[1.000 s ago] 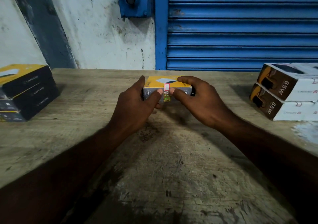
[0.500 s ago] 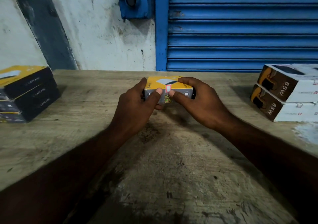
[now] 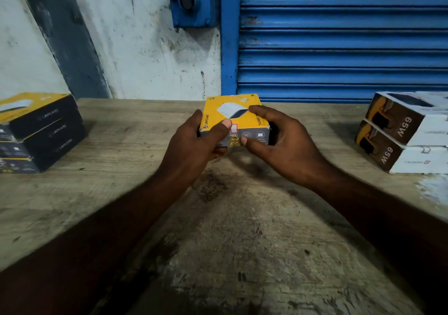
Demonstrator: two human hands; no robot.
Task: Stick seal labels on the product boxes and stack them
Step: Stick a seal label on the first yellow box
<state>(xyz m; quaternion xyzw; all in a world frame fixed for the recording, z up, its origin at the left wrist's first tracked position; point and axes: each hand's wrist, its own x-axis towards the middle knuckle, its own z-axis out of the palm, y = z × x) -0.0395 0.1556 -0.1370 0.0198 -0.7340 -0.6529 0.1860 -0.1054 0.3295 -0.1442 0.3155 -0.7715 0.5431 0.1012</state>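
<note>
Yellow box (image 3: 232,113), twelve o'clock, just above the counter (image 3: 218,242): left hand (image 3: 194,145) and right hand (image 3: 286,142) each grasp an end, thumbs beside the seal label (image 3: 234,135). Judged light, stiff card; hold by the side edges.

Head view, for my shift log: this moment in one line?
left hand, right hand: grip yellow cardboard product box | red-gold seal label: across front edge
</note>
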